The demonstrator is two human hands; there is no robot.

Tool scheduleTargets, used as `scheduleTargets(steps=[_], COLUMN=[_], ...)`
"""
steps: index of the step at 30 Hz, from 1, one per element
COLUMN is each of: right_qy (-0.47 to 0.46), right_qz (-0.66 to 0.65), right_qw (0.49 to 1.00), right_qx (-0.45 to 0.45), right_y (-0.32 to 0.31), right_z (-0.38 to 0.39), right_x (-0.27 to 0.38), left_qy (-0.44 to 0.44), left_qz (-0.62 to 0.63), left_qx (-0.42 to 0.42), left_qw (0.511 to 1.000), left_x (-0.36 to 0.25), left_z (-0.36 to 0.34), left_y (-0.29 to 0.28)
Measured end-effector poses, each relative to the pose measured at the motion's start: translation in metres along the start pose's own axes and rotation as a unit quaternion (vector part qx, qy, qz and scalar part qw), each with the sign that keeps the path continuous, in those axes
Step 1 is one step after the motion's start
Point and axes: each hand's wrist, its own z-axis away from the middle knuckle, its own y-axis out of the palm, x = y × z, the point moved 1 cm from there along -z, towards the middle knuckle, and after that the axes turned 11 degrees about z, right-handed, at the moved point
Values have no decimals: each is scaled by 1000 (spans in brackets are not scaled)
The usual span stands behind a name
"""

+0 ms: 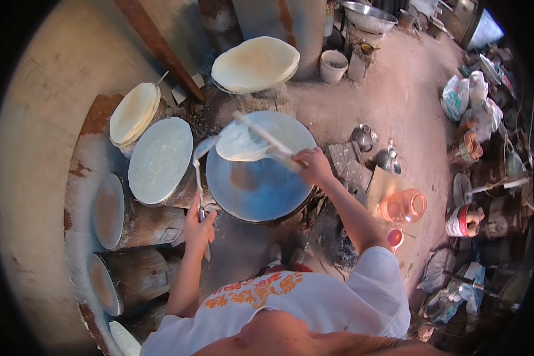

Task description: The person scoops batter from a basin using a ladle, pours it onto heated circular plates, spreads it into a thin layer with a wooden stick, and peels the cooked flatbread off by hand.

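Note:
My right hand (314, 165) is closed round one end of a long flat wooden spreader (270, 142), blurred by motion, which lies across the far part of a round griddle (243, 199). Beside and under it, wet white batter (240, 144) covers the griddle's far side; the near side is bare, with a brownish patch. In my left hand (199, 230), near the griddle's left edge, is the handle of a ladle (205, 147). Its batter-coated bowl hangs over the griddle's left rim. I cannot tell whether the bowl touches the surface.
Left of the griddle lies a second round plate (160, 160) covered in a pale layer. Stacks of thin flatbreads stand behind (255, 62) and far left (134, 113). Rusty drums (139, 228) line the left wall. Stones (347, 163), metal kettles (365, 137) and a pink plastic jug (402, 206) stand right.

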Motion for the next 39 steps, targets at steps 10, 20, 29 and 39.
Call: scheduleTargets(steps=[10, 20, 29, 39], right_qy=[-108, -69, -54, -81], right_qz=[-152, -156, -145, -35], right_qw=[975, 961, 959, 992], right_qx=[118, 220, 237, 95], right_y=[14, -5, -36, -14], right_z=[-6, -10, 23, 94], right_x=[-14, -31, -6, 28], left_qy=[-97, -116, -81, -104], left_qz=[-106, -92, -55, -61], left_qx=[8, -21, 6, 20], left_qw=[990, 989, 995, 992], left_x=[37, 46, 54, 56], left_z=[35, 64, 72, 73], left_y=[-13, -48, -50, -42])
